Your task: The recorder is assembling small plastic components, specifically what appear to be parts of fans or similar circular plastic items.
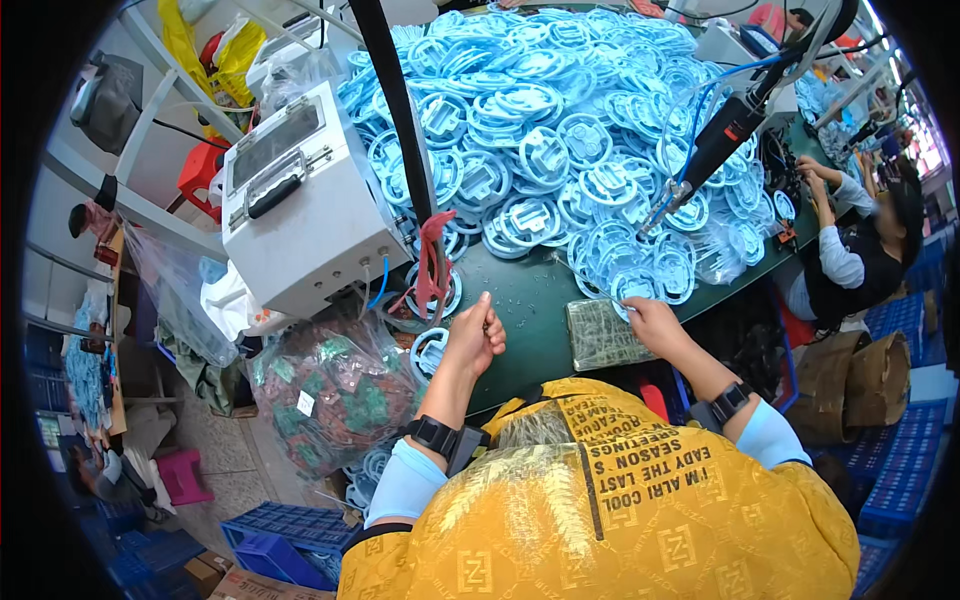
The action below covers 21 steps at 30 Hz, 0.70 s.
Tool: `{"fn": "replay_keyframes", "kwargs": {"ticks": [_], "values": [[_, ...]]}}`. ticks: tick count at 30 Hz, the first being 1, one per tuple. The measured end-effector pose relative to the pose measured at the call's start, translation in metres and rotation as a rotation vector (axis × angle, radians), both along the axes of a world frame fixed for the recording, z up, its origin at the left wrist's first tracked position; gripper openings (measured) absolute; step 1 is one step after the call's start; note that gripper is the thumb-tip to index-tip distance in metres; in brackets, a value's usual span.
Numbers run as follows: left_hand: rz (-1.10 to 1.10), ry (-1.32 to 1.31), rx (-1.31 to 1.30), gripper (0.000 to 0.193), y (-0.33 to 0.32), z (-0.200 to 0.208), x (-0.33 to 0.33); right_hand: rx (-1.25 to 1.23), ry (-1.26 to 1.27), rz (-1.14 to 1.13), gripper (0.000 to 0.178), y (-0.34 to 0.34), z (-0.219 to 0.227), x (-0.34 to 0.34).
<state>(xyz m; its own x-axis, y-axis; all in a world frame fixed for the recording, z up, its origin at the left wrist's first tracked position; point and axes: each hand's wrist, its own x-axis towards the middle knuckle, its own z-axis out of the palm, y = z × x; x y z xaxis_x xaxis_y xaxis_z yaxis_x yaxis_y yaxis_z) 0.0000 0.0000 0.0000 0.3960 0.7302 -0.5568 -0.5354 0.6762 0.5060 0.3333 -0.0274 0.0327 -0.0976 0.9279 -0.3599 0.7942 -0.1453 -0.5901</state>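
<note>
My left hand (474, 336) is over the near edge of the green table, its fingers curled in and the thumb pointing up; whether anything is inside cannot be seen. To the right, my right hand (654, 326) is closed on a slim, thin-tipped tool (592, 286), perhaps tweezers, which points up and left. Below that tool lies a flat block wrapped in shiny clear tape (604, 336). Beyond both hands rises a big heap of round light-blue plastic parts (545, 155). Another light-blue part (430, 350) sits left of my left hand.
A grey metal box with a handle (305, 205) stands at the left. An electric screwdriver (722, 140) hangs over the heap. A dark pole with red ribbon (430, 255) rises near my left hand. A clear bag of red and green pieces (330, 385) is below. A co-worker (850, 245) works at right.
</note>
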Motion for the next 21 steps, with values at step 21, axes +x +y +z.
{"fn": "replay_keyframes", "kwargs": {"ticks": [21], "values": [[0.109,0.029,-0.049,0.029,-0.054,-0.004,-0.013,0.084,-0.154,0.291,0.027,0.004,0.022,-0.042]]}}
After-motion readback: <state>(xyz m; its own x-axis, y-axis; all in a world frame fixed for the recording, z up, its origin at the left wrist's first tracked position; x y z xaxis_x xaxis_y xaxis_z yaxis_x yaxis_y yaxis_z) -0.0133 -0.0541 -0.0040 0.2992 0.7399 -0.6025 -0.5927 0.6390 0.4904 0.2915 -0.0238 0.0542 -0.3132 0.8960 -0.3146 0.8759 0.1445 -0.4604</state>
